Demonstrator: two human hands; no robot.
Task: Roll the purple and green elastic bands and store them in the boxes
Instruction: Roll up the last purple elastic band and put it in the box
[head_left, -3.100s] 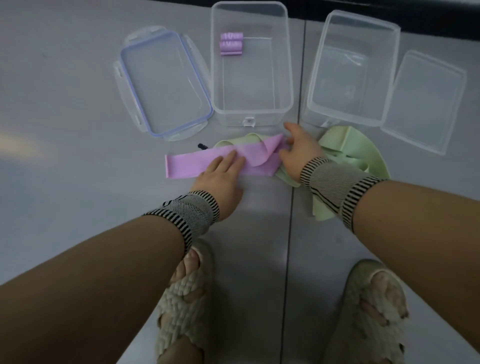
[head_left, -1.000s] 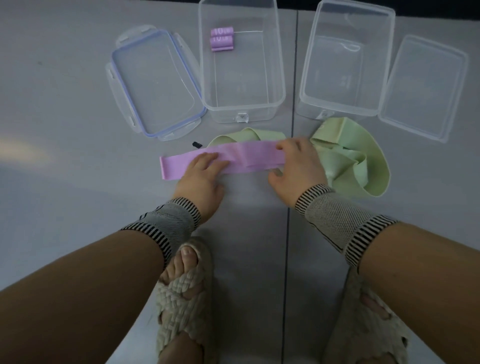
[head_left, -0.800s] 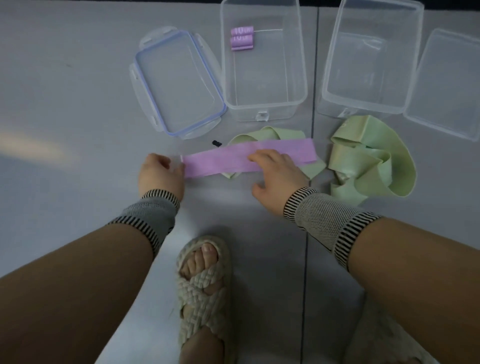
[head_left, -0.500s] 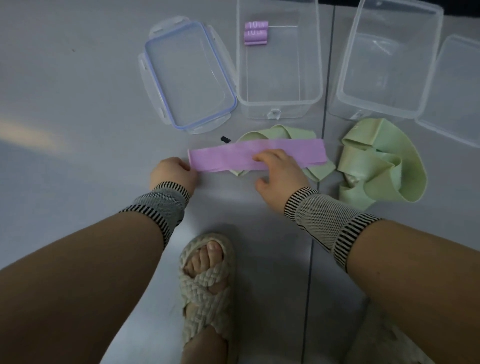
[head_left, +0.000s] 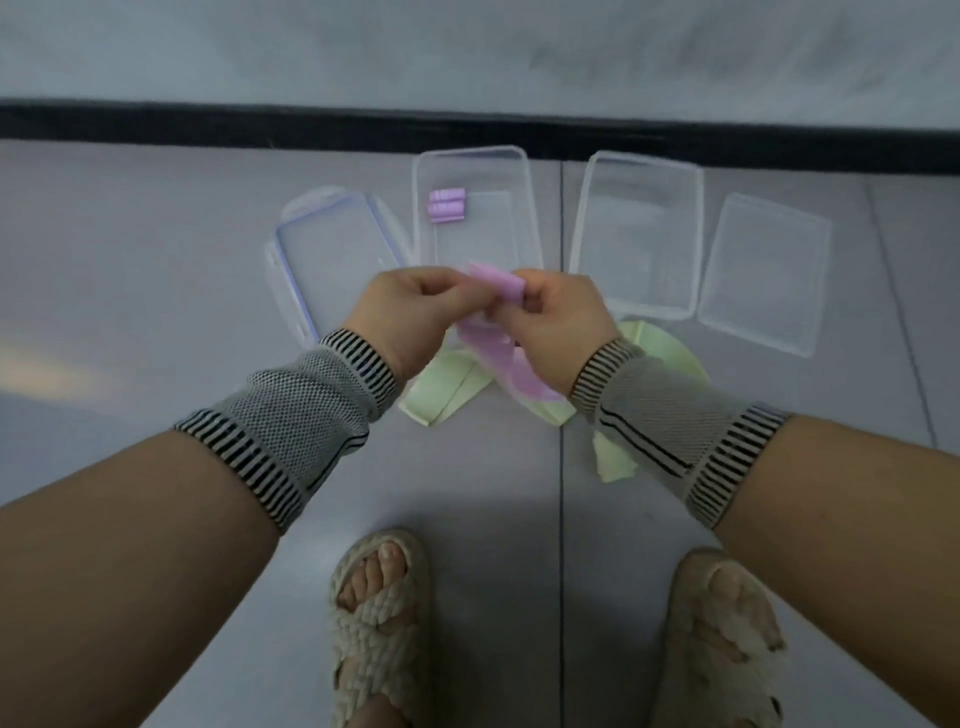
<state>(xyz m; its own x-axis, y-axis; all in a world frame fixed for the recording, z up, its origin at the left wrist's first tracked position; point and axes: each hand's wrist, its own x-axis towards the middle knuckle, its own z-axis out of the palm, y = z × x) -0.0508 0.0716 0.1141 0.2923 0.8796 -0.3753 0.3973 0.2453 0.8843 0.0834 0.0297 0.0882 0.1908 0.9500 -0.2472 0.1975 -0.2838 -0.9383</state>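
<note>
No writing can be read on anything here; the picture is too blurry for that.

Both hands are up off the floor, close together in the middle. The left hand (head_left: 410, 306) has its fingers curled and pinches one end of the purple band (head_left: 496, 358). The right hand (head_left: 558, 317) has its fingers curled too and pinches the small rolled end of the same band. The rest of the purple band hangs down between the hands, toward the floor.

The green bands (head_left: 441, 389) lie in a loose pile on the floor (head_left: 130, 270), under and just near of the hands. Part of the pile shows to the right of the right wrist.

Far of the hands stand two clear boxes. The left box (head_left: 522, 208) has two small purple rolls (head_left: 445, 205) in its far left corner. The right box (head_left: 691, 234) is well apart from the rolls. A lid with a blue rim (head_left: 291, 270) lies left of the left box. A plain clear lid (head_left: 763, 270) lies right of the right box.

Both wrists wear grey striped cuffs (head_left: 306, 415). Two feet in woven sandals (head_left: 382, 623) stand near.
</note>
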